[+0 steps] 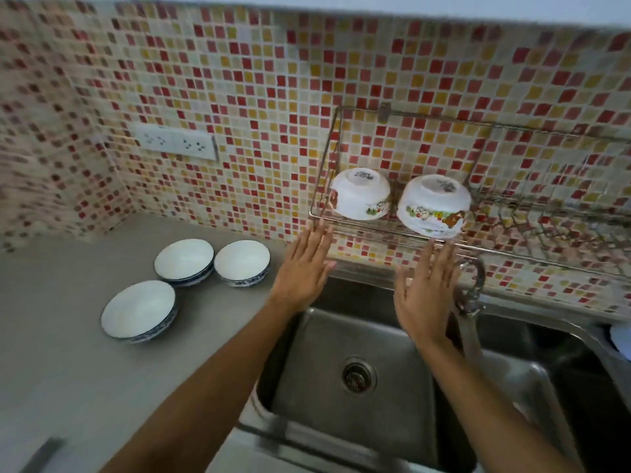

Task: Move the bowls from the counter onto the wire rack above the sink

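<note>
Two white bowls with cartoon prints sit upside down on the wire rack (382, 230): one at the left end (361, 194), one beside it to the right (433, 205), which looks like a small stack. Three white bowls with blue patterned outsides stand upright on the grey counter: a back left stack (184, 261), a back right bowl (242, 262) and a front stack (139, 310). My left hand (302, 268) is flat and empty just below the rack's left front edge. My right hand (426, 288) is also spread and empty below the right bowl.
A steel sink (341, 339) with a drain (358, 376) lies under my arms. A tap (471, 295) stands right behind my right hand. Mosaic tile wall with a socket strip (176, 142) at the back left. The rack's right part holds wire dividers (553, 223).
</note>
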The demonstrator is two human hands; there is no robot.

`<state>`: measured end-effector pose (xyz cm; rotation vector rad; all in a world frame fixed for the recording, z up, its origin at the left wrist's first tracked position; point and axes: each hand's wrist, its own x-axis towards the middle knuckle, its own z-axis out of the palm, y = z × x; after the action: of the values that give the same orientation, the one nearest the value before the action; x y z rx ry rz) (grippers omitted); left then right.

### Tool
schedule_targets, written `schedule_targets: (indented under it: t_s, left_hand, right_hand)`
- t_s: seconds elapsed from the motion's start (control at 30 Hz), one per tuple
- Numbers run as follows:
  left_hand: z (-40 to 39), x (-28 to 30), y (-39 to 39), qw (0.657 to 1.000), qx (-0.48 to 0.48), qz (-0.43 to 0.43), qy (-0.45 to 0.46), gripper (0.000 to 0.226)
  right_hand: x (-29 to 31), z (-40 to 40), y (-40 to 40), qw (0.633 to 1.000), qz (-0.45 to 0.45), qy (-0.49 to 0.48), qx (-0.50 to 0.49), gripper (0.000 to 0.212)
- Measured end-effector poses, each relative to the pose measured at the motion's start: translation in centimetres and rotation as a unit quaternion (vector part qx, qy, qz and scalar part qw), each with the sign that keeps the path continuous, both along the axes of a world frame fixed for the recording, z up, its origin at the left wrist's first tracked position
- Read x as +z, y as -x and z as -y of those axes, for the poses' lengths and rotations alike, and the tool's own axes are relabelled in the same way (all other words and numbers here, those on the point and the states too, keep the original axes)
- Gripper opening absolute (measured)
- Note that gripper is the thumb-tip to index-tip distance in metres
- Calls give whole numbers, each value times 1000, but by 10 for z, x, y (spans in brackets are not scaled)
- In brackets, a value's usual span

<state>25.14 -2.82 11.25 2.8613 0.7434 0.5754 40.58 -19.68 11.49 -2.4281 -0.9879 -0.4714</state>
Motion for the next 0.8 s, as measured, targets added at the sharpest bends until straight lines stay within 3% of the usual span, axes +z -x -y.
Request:
schedule_targets:
  t_s: [0.17, 0.3, 0.4, 0.53, 0.8]
  left_hand:
    - [-42, -41, 93, 990, 104, -41, 85, 61]
    - [-99, -57, 174, 970, 209, 37, 118, 53]
    - [-146, -67, 233, 942, 292, 79, 145, 50]
    - [-186, -90, 291, 883, 391, 94, 243, 53]
    - [-208, -137, 332, 800, 436, 128, 392, 42]
  right_hand:
    - [-56, -66, 97, 981, -122, 43, 144, 74]
    - [-84, -136, 177, 926, -273, 112, 237, 65]
    - [-85, -188, 224, 881, -384, 137, 241, 61]
    - [-89, -247, 267, 846, -441, 181, 238, 68]
    - [-118, -299, 320, 813, -503, 204, 210, 67]
